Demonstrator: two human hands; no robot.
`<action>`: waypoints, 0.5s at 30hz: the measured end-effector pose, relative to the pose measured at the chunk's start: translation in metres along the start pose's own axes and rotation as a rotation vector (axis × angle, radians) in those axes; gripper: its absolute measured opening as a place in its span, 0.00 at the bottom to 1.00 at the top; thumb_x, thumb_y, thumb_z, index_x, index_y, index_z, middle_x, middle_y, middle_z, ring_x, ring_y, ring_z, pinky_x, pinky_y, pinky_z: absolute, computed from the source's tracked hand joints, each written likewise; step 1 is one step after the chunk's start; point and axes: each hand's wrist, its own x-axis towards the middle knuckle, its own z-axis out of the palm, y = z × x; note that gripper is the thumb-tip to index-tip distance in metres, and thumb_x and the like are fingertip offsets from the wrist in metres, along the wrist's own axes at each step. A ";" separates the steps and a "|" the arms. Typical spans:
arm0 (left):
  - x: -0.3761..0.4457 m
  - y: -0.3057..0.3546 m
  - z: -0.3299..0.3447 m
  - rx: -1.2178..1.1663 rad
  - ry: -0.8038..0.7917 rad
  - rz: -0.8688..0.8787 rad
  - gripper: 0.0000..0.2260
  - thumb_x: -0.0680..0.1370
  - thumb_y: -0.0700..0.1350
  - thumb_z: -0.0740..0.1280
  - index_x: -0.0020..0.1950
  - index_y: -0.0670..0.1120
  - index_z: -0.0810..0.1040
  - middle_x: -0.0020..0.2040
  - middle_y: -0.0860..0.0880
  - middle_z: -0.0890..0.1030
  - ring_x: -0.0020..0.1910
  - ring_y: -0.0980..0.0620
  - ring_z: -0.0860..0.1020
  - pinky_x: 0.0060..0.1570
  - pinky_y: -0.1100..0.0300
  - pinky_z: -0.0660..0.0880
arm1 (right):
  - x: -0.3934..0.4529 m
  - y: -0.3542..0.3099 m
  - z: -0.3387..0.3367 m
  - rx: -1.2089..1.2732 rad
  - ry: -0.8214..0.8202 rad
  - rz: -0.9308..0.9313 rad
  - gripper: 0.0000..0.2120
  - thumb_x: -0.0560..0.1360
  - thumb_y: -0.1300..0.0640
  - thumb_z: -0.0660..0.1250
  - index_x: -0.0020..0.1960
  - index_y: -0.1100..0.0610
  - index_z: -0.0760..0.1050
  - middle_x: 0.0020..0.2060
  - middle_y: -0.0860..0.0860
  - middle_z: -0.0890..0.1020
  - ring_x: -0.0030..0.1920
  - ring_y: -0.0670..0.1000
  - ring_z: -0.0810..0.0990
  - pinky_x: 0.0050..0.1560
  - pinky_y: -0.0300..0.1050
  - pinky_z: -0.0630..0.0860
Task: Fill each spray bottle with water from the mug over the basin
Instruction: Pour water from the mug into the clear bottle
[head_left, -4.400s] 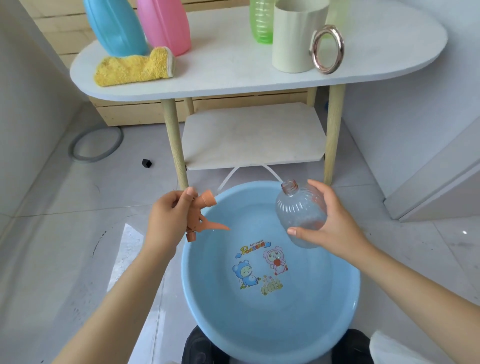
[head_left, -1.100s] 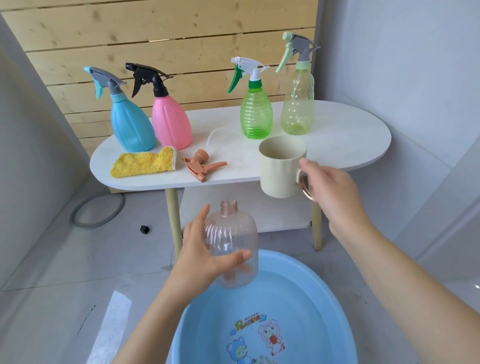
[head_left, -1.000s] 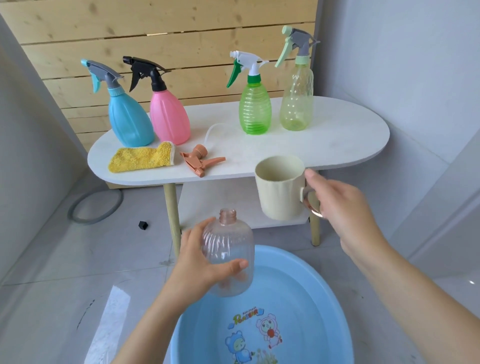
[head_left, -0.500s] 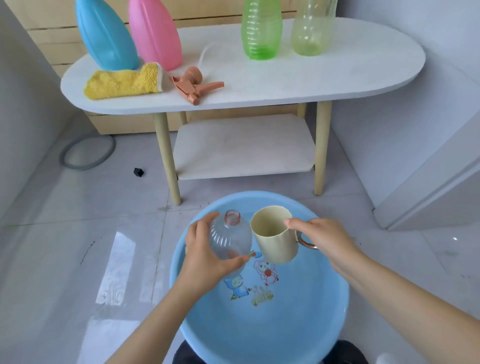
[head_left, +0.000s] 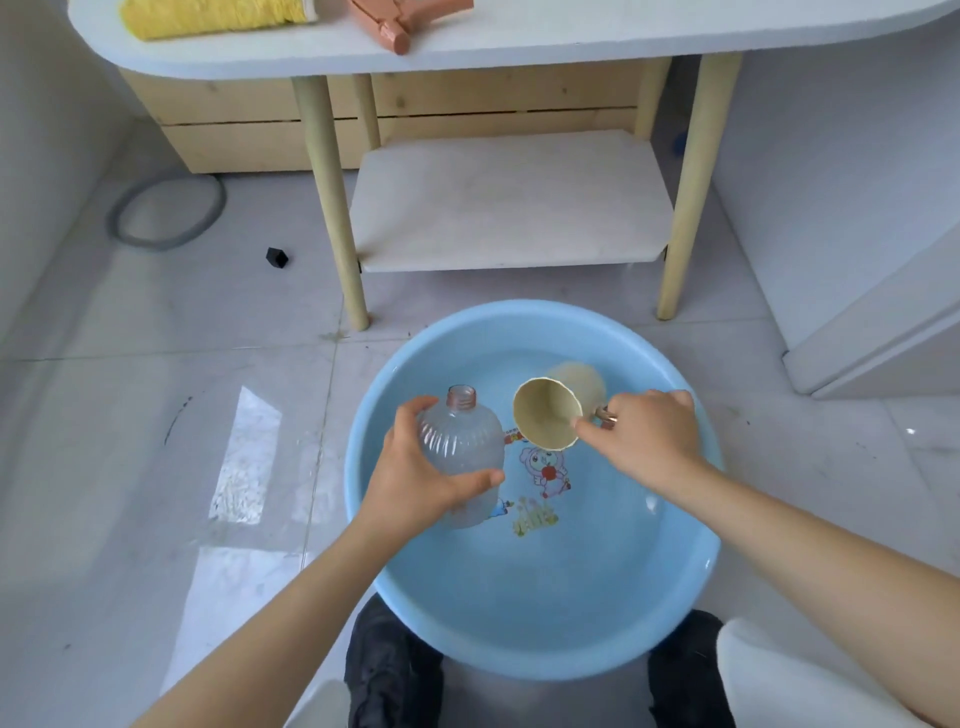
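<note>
The left hand (head_left: 415, 480) grasps a clear spray bottle (head_left: 462, 457) around its ribbed body, thumb across the front and fingers curled round the far side, and holds it upright over the left part of a light blue basin (head_left: 691, 587) that sits on the tiled floor. The bottle's neck is uncapped, with a pinkish threaded mouth at the top. Just beside it, the right hand (head_left: 647, 441) grips a cream mug (head_left: 548, 418) by its metal ring handle, fingers closed round the ring. The mug is tipped over on its side, its mouth turned toward the camera and to the left, close to the bottle's shoulder but not touching it; the far end of the mug is blurred, and I cannot tell whether water sits inside it. Both are held over the basin, whose bottom shows a cartoon print under what looks like shallow water. Beyond the basin stands a white table (head_left: 571, 49) with pale wooden legs and a lower shelf. On its top, at the upper edge of the view, lie a yellow cloth (head_left: 218, 15) and an orange spray head (head_left: 405, 23), near each other. A grey hose loop (head_left: 166, 213) and a small black block (head_left: 276, 257) lie on the floor to the left.
</note>
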 end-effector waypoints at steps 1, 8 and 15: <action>0.000 -0.002 0.000 -0.010 -0.001 -0.009 0.44 0.56 0.57 0.81 0.66 0.60 0.62 0.64 0.53 0.70 0.62 0.53 0.71 0.57 0.58 0.71 | 0.000 0.001 0.005 -0.057 0.050 -0.047 0.22 0.73 0.36 0.57 0.29 0.51 0.67 0.28 0.48 0.76 0.38 0.53 0.73 0.50 0.47 0.59; 0.006 -0.006 0.003 -0.063 0.008 -0.018 0.44 0.51 0.68 0.74 0.64 0.65 0.64 0.63 0.53 0.72 0.61 0.54 0.73 0.58 0.56 0.73 | 0.007 0.013 0.028 -0.287 0.196 -0.245 0.19 0.61 0.47 0.77 0.28 0.60 0.73 0.19 0.52 0.72 0.30 0.55 0.74 0.47 0.49 0.60; 0.004 -0.008 0.004 -0.109 -0.012 -0.048 0.42 0.58 0.63 0.77 0.67 0.59 0.62 0.62 0.55 0.74 0.61 0.54 0.73 0.55 0.58 0.73 | 0.005 0.017 0.035 -0.448 0.043 -0.284 0.20 0.66 0.42 0.72 0.32 0.60 0.77 0.24 0.52 0.76 0.36 0.54 0.75 0.48 0.48 0.58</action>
